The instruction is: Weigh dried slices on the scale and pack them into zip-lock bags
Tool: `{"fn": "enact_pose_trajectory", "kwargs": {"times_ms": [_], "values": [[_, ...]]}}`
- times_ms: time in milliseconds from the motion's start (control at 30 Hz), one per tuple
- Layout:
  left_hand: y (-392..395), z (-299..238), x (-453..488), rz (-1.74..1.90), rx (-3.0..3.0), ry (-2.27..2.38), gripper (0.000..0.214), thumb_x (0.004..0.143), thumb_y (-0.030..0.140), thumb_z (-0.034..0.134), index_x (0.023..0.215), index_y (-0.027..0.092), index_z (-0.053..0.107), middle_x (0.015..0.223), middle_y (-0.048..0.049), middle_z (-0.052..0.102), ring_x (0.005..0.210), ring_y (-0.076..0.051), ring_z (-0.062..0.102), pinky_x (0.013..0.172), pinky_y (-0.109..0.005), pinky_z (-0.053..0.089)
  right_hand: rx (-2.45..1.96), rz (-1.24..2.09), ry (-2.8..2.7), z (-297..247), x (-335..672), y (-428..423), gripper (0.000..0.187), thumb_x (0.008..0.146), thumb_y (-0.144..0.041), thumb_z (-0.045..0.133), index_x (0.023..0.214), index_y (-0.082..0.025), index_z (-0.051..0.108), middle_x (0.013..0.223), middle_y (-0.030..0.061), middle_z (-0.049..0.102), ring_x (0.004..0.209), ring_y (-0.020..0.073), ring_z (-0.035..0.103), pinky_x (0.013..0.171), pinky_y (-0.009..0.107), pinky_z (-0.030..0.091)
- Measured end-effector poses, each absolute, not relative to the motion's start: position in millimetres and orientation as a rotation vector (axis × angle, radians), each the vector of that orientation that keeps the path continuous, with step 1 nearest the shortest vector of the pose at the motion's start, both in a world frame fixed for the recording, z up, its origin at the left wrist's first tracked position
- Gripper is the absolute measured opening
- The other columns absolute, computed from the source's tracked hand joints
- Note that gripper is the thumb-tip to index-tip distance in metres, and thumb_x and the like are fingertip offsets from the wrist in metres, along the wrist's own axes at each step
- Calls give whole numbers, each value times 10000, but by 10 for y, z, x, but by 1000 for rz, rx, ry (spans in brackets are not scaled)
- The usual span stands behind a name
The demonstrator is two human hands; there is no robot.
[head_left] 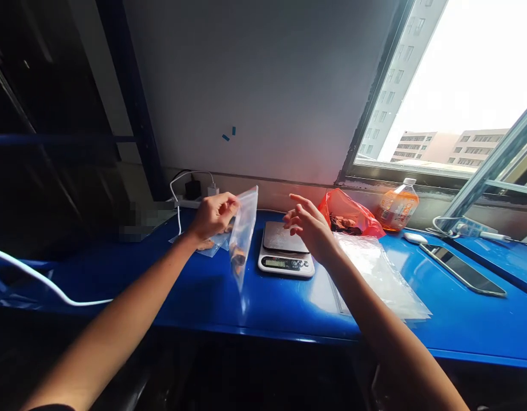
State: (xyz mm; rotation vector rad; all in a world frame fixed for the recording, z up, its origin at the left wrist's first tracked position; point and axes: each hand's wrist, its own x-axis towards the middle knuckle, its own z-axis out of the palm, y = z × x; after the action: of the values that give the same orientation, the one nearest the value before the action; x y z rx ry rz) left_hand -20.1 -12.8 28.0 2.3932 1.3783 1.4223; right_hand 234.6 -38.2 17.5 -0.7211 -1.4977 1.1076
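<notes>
Pinched at its top edge by my left hand (pixel 216 216), a clear zip bag (pixel 246 222) hangs above the blue table. Some brown and orange dried pieces (pixel 237 258) lie in the bottom of the bag. My right hand (pixel 306 224) is raised with its fingers apart, holding nothing, just over the right side of a digital kitchen scale (pixel 286 264). The scale's metal plate (pixel 282 237) carries nothing that I can see. Behind my right hand stands an open red plastic bag (pixel 357 211) with dark brown pieces (pixel 346 224) inside.
A stack of clear bags (pixel 385 279) lies right of the scale. Filled bags (pixel 207 248) lie behind my left hand. Farther right are a bottle of orange drink (pixel 398 206), a white mouse-shaped object (pixel 415 238) and a phone (pixel 462 269). A white cable (pixel 53 288) crosses the left side.
</notes>
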Motion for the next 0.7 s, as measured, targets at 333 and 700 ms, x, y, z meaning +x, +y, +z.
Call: {"fn": "enact_pose_trajectory", "kwargs": {"times_ms": [333,700], "values": [[-273,345,-131,1832,1949,1647,175,710,278,526,563,184,528,484,50,397,472,-99,363,471,-237,273,-529,1636,-1253,-66,1824,-791,750,808,-665,513,1404,-267,293,1295,129,541,1154,277,574,823,417,544],[-280,380,-101,1772,1910,1689,196,722,283,480,646,166,616,488,31,463,473,-119,408,467,-242,284,-731,1270,-1408,-284,1438,-902,574,739,-483,686,1213,-221,495,1023,78,644,865,210,636,764,395,540]]}}
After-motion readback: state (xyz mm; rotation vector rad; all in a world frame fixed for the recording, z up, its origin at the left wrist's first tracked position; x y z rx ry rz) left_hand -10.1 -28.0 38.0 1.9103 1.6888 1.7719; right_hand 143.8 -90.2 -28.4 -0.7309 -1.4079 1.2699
